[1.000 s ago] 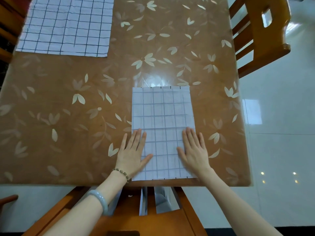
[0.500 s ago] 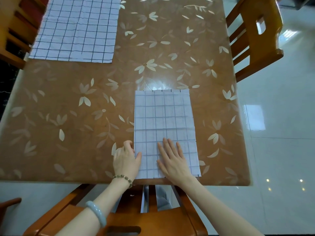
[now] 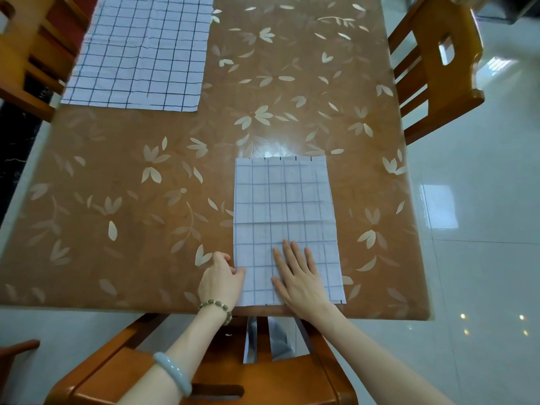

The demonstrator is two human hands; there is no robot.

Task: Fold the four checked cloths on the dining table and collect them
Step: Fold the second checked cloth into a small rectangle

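Nearest to me is the back of a wooden chair (image 3: 204, 384), tucked under the near edge of the dining table (image 3: 117, 229). My left forearm crosses above it, with a pale jade bangle (image 3: 172, 375) partway up and a beaded bracelet (image 3: 217, 306) at the wrist.

My left hand (image 3: 222, 280) sits at the near left edge of the folded checked cloth (image 3: 283, 206), the fingers curled and the thumb on top of the cloth's edge, pinching it. My right hand (image 3: 298, 279) lies flat and spread, palm down, on the near part of the same cloth, just beside the left hand and not touching it.

The folded cloth is a tall rectangle lying flat, its near edge at the table's near edge, with a faint horizontal crease across its middle.

Beyond it the brown, leaf-patterned table surface shows a bright glare. At the far left lies a second checked cloth (image 3: 140, 51), spread open and flat, well apart from the folded one. Another wooden chair (image 3: 438, 62) stands at the table's far right side, on a glossy white tiled floor (image 3: 482, 258).
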